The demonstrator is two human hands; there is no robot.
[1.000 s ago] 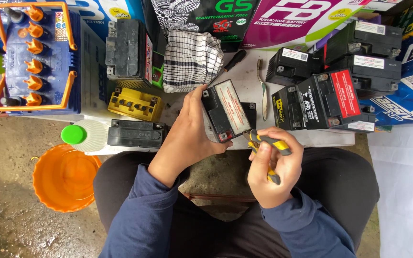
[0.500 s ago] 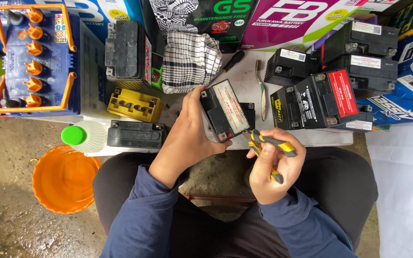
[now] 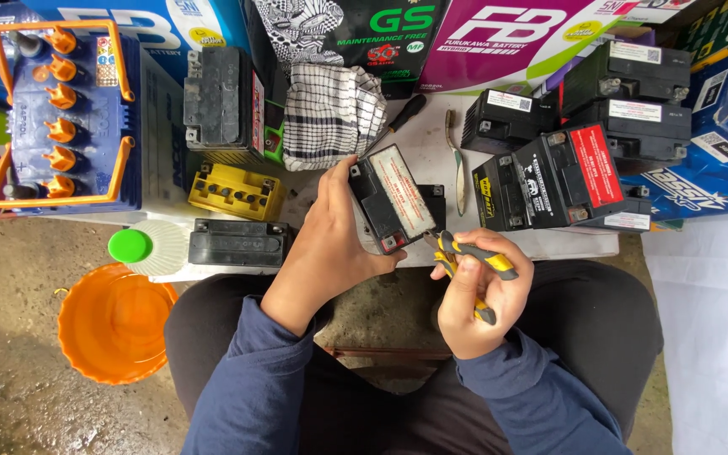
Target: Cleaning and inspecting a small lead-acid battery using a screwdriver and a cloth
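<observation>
My left hand (image 3: 323,244) grips a small black battery (image 3: 385,198) with a pale label, tilted on its edge above the white bench (image 3: 427,143). My right hand (image 3: 478,291) holds yellow-and-grey pliers (image 3: 469,257) whose jaws sit at the battery's lower right corner, near its terminal. Both arms wear dark blue sleeves.
Several black batteries (image 3: 562,173) stand at the right, a yellow one (image 3: 236,190) and a flat black one (image 3: 238,241) at the left. A large blue battery with orange caps (image 3: 65,118), a checked cloth (image 3: 333,111), a screwdriver (image 3: 402,114), a brush (image 3: 458,164), an orange basin (image 3: 111,320) and a green-capped white bottle (image 3: 145,246) lie around.
The view has shifted slightly. The pliers' jaws have stayed at the battery's corner and both hands have barely moved.
</observation>
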